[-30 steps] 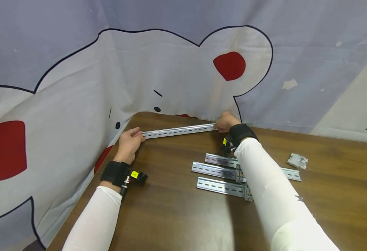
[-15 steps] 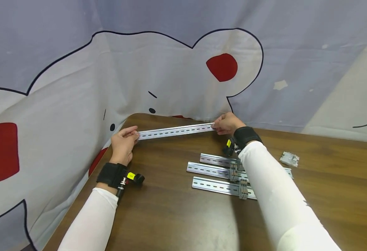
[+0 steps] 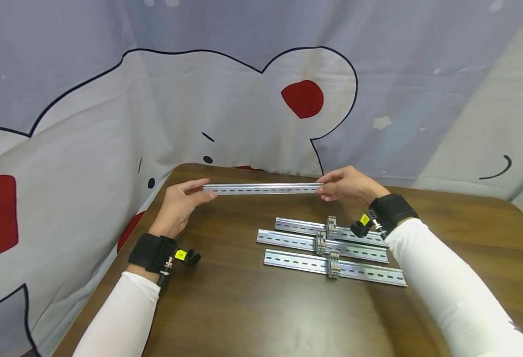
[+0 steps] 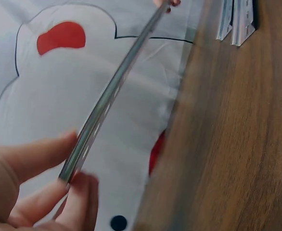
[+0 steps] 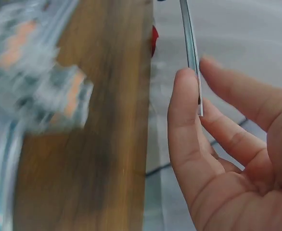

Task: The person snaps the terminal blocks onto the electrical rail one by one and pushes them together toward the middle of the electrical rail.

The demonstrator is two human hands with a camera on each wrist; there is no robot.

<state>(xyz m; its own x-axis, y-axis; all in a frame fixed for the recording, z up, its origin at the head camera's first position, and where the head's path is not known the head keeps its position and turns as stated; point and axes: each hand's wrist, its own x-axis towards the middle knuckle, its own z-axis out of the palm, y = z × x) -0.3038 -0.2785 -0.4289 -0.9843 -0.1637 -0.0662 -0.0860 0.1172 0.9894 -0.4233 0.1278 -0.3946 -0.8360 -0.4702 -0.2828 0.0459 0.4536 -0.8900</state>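
A slotted metal DIN rail (image 3: 263, 189) is held level above the far left part of the table, one end in each hand. My left hand (image 3: 176, 206) pinches its left end between thumb and fingers. At the right end, the thumb and fingertips of my right hand (image 3: 348, 183) pinch the metal. The left wrist view looks along the narrow edge of the rail (image 4: 107, 98). Nearer on the table lie three similar rails, a back one (image 3: 294, 225), a middle one (image 3: 284, 238) and a front one (image 3: 293, 261), each bearing a small cluster of grey terminal blocks (image 3: 333, 264).
The brown wooden table (image 3: 226, 307) has a rounded far left corner. Behind and to the left hangs a printed fabric curtain (image 3: 226, 99), close to the table's edge. Each wrist wears a black strap (image 3: 153, 253) with a small camera.
The head view has swung right. The held rail went from slanting to level and tipped, showing less of its slotted face. My right hand shifted right, uncovering more of the lying rails.
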